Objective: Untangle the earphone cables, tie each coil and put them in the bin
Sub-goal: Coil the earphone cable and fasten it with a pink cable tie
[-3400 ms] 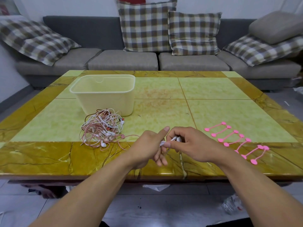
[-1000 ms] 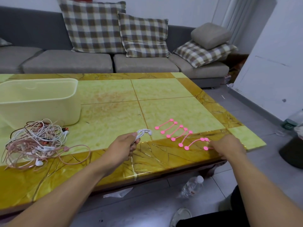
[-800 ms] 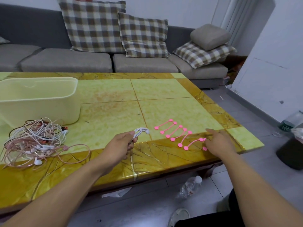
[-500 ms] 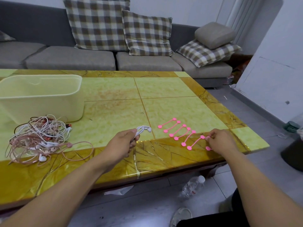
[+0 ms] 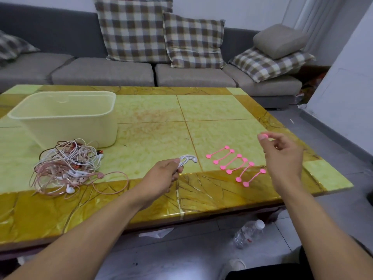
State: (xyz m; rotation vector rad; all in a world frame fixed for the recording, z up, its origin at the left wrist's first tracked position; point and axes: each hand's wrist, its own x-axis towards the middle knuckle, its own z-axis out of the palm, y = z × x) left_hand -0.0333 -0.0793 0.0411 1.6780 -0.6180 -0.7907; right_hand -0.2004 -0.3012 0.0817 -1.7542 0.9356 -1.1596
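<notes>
Grey sofa (image 5: 121,71) with checked cushions (image 5: 133,29) behind marble table (image 5: 222,110).

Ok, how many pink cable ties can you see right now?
7. Six ties lie in a row on the table near its right front edge; the seventh tie is pinched in the right hand above them. None looks hidden.

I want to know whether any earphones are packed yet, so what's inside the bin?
The bin shows only bare inner wall near its far rim. Its front wall hides the bottom, so a coil lying low cannot be ruled out. The tangled earphones lie on the table in front of it.
</notes>
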